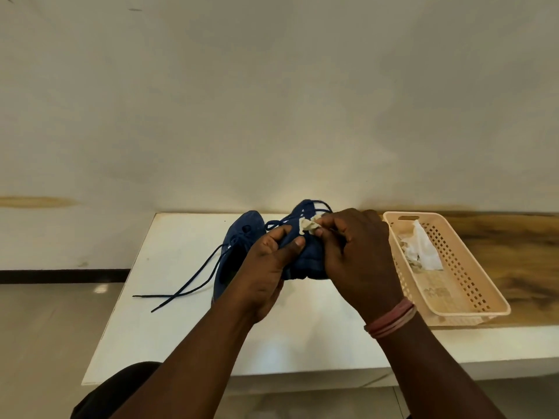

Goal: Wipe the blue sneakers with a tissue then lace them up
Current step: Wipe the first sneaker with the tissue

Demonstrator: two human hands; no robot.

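Fingers of the left hand (269,261) are curling round the near blue sneaker (305,255), holding it above the white table (169,313). Right hand (360,255) is pinching a crumpled tissue (308,225) against it. Left of that sneaker, the 2nd sneaker (239,237) is lying unlaced; right of it, a basket (472,285) is holding tissues.

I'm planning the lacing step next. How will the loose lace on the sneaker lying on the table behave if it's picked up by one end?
The lace trails in slack curves across the white table, so it is probably floppy and would dangle. It looks thin, so likely very light. One end stays threaded in the left sneaker, so pulling may tug that shoe.
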